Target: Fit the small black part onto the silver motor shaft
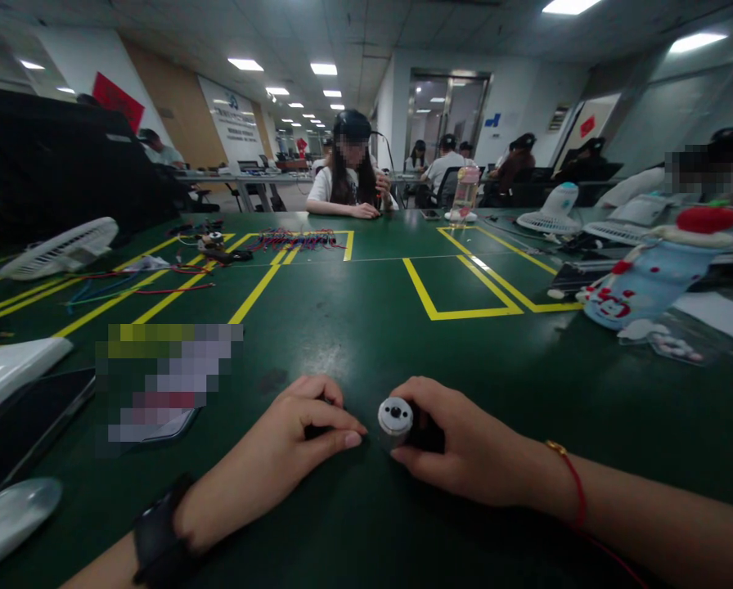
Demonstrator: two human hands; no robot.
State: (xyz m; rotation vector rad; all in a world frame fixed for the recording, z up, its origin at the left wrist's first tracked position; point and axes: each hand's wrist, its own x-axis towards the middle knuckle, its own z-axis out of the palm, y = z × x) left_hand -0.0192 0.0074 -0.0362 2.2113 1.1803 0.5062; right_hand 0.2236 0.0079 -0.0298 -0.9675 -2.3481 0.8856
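"In the head view, where's the metal cylinder [395, 419]?"

"In the right hand [474, 446], at the near part of the green counter [323, 352], its end with holes facing up. I can't tell whether its base touches down."

"And the fingers?"

"The right ones are closed around its side, thumb opposite."

"The left hand [302, 421]?"

"Just beside the cylinder, thumb and forefinger tips nearly together. I can't tell if they pinch anything."

"Farther off?"

"Bundled wires [296, 238] on the far left, a blue bottle [654, 278] at right, a person [351, 176] seated opposite."
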